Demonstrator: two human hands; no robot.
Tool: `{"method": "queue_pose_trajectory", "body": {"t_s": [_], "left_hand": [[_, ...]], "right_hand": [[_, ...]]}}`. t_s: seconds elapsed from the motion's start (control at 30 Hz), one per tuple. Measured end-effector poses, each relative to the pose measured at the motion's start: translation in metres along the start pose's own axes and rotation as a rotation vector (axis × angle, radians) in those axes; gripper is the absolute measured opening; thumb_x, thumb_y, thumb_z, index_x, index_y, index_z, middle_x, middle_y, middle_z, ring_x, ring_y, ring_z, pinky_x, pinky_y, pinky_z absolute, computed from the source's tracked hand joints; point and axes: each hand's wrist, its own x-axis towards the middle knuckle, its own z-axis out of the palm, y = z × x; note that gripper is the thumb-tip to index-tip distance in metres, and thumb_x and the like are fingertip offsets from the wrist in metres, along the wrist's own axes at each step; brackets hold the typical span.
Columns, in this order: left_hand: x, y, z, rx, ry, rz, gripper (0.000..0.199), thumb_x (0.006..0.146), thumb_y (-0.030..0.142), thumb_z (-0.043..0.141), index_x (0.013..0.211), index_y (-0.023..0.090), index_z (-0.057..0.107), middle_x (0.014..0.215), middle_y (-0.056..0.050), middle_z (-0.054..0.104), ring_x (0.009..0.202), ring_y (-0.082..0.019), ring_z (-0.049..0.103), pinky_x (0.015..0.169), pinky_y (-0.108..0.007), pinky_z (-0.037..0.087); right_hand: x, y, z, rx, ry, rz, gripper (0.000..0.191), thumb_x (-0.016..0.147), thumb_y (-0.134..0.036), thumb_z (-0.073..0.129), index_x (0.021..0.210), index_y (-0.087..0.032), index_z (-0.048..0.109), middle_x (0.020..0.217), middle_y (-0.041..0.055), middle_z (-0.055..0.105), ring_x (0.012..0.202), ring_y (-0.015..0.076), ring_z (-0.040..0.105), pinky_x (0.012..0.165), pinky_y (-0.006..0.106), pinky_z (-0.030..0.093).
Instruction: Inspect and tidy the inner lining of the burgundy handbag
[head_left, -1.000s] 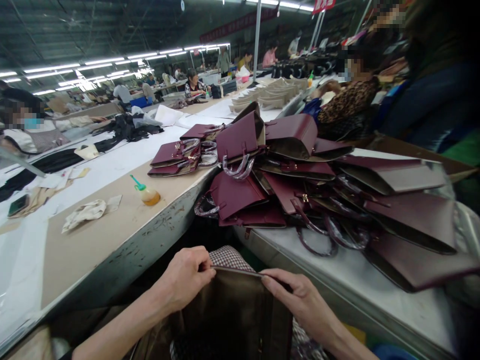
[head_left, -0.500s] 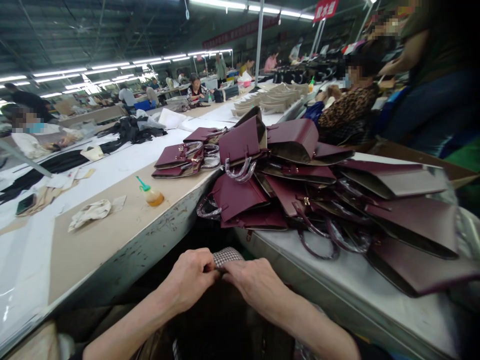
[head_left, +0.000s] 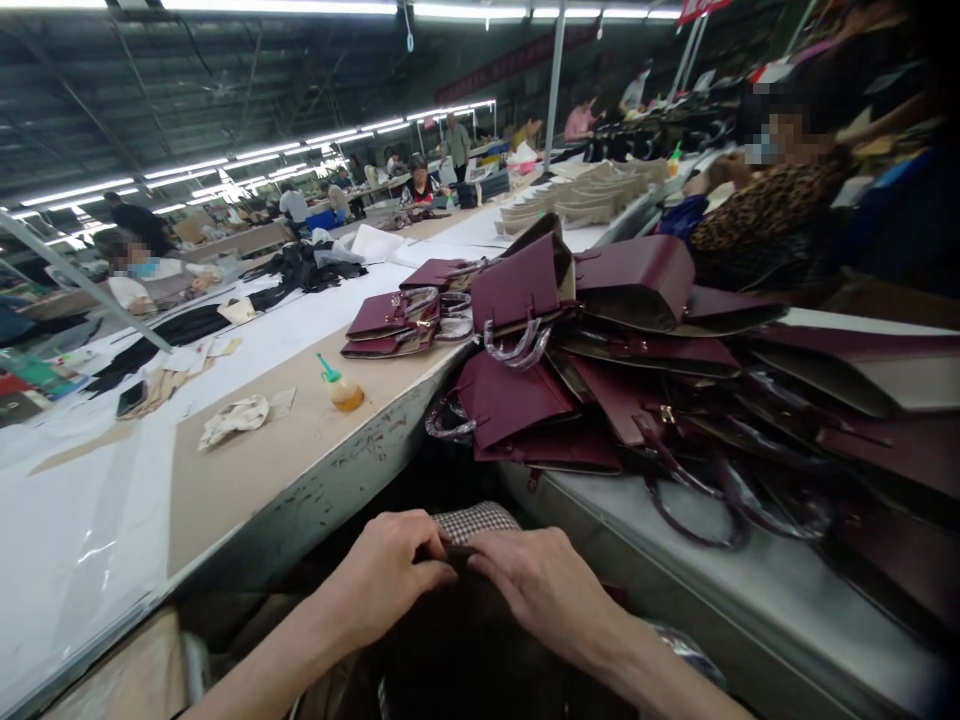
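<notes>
In my lap, low in the head view, lies a handbag (head_left: 480, 640) with its dark brown inside toward me. My left hand (head_left: 390, 575) pinches its upper edge between thumb and curled fingers. Close beside it, my right hand (head_left: 536, 575) grips the same edge, thumb underneath and fingers on top. Houndstooth-checked cloth (head_left: 480, 518) shows just beyond my fingertips. A plastic-wrapped handle (head_left: 686, 650) sticks out near my right forearm. Much of the bag is in deep shadow.
Burgundy handbags (head_left: 525, 400) are heaped on the bench to the right. On the left table (head_left: 247, 480) stand a green-tipped bottle of amber liquid (head_left: 345, 392) and a crumpled cloth (head_left: 234, 420). A co-worker in leopard print (head_left: 780, 210) sits at the right.
My view has turned slightly left, so the tables and bags appear shifted to the right. Both hands keep hold of the handbag's edge, their grip almost the same.
</notes>
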Motion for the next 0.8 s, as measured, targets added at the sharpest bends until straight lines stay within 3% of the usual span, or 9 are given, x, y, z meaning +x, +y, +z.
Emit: {"method": "queue_pose_trajectory", "body": {"t_s": [0.23, 0.43, 0.8], "left_hand": [[-0.015, 0.001, -0.003, 0.024, 0.106, -0.065, 0.029, 0.073, 0.02, 0.073, 0.057, 0.017, 0.049, 0.083, 0.004, 0.068, 0.076, -0.013, 0.06, 0.071, -0.025, 0.04], [-0.019, 0.0, -0.008, 0.029, 0.096, -0.091, 0.024, 0.078, 0.024, 0.068, 0.062, 0.018, 0.051, 0.08, 0.003, 0.067, 0.072, -0.012, 0.058, 0.066, -0.026, 0.038], [-0.018, -0.005, -0.001, 0.11, 0.127, -0.082, 0.025, 0.078, 0.023, 0.063, 0.061, 0.018, 0.046, 0.072, 0.003, 0.063, 0.066, -0.012, 0.053, 0.062, -0.026, 0.035]], "right_hand": [[-0.003, -0.002, 0.001, 0.008, -0.006, 0.028, 0.014, 0.099, -0.022, 0.049, 0.09, -0.022, 0.06, 0.083, -0.0021, 0.066, 0.076, 0.0193, 0.062, 0.063, 0.032, 0.029], [-0.004, -0.004, 0.001, -0.025, -0.01, 0.013, 0.014, 0.098, -0.025, 0.049, 0.089, -0.023, 0.06, 0.082, -0.0025, 0.066, 0.074, 0.0194, 0.062, 0.062, 0.033, 0.029], [-0.008, -0.006, 0.003, 0.022, 0.016, -0.005, 0.013, 0.098, -0.023, 0.052, 0.088, -0.022, 0.06, 0.081, -0.0033, 0.065, 0.073, 0.0176, 0.06, 0.062, 0.032, 0.028]]}}
